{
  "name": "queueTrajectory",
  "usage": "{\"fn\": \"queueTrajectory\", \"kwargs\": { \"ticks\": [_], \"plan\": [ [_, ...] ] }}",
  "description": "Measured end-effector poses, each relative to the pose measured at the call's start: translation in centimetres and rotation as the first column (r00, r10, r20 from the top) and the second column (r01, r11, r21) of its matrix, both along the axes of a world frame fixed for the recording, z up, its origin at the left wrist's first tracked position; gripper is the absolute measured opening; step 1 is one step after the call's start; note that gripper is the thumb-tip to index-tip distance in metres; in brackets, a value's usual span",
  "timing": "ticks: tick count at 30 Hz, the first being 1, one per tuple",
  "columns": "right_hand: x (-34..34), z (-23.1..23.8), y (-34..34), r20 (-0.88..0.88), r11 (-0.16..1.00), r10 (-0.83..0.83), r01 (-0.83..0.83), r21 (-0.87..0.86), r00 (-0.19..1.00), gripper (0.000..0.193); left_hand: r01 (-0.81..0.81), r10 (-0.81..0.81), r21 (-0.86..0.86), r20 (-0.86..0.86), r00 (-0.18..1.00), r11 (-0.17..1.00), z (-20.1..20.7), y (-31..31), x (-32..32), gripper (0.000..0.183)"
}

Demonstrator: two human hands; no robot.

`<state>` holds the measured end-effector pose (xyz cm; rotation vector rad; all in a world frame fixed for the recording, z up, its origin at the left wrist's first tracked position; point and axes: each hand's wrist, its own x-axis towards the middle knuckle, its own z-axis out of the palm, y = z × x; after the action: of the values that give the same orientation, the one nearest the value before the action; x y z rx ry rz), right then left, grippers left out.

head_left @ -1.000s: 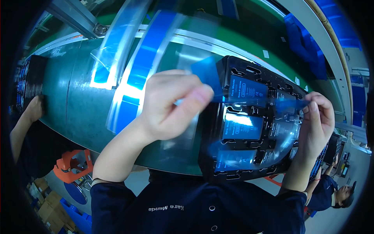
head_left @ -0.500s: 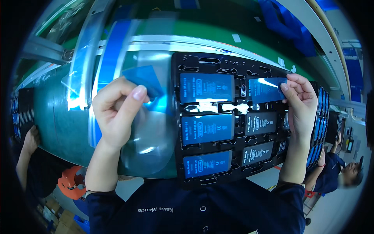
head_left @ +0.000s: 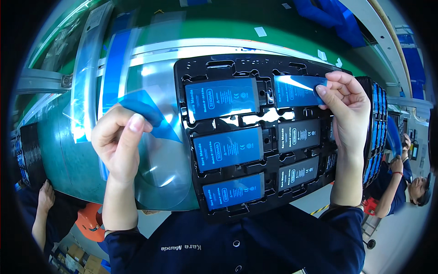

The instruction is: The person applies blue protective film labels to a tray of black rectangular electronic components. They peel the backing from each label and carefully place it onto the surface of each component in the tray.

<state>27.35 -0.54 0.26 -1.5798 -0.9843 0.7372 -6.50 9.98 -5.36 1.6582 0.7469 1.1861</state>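
My left hand [head_left: 119, 141] pinches a loose, curled piece of blue film [head_left: 145, 108] beside the tray's left edge. Between my right thumb and fingers is the right end of a blue film sheet [head_left: 299, 91]; my right hand [head_left: 349, 107] is over the top row. The sheet lies over a flat battery in the second column, its shine bending toward my fingers. In the left column of the black tray [head_left: 196, 69], several batteries [head_left: 222, 99] look blue. Below the sheet, grey-black batteries [head_left: 299, 135] sit in their pockets. My right hand and forearm partly hide the third column.
A clear plastic sheet [head_left: 159, 182] lies left of the tray on the green table [head_left: 61, 146]. Beyond it are blue and clear film strips [head_left: 116, 68]. Stacked trays [head_left: 376, 123] stand at the right. A person's hand [head_left: 46, 197] is at left; another person [head_left: 397, 182] works at right.
The tray appears farther left in view. My left hand, with its film, has shifted left and slightly down. The right-hand sheet now lines up more squarely over its battery.
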Motion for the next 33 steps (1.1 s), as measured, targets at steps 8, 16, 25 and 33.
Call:
{"fn": "queueTrajectory", "kwargs": {
  "ticks": [8,16,25,33],
  "plan": [
    [0.08,0.05,0.05,0.005,1.0,0.017,-0.017,-0.014,1.0,0.025,0.006,-0.005,0.008,-0.029,1.0,1.0,-0.04,0.04,-0.12,0.019],
    [0.01,0.09,0.06,0.018,0.999,0.031,-0.03,-0.026,0.999,0.026,0.012,-0.012,-0.013,-0.034,0.999,1.0,-0.14,-0.11,-0.11,0.02],
    [-0.24,0.23,0.19,0.039,0.998,0.021,-0.019,-0.052,0.999,0.025,0.019,-0.02,-0.021,-0.044,0.999,1.0,-0.12,-0.02,-0.09,0.022],
    [-0.28,0.13,0.13,0.061,0.998,0.014,-0.01,-0.07,0.998,0.025,0.001,-0.002,-0.028,-0.035,0.999,1.0,-0.13,-0.2,0.04,0.023]
  ]
}}
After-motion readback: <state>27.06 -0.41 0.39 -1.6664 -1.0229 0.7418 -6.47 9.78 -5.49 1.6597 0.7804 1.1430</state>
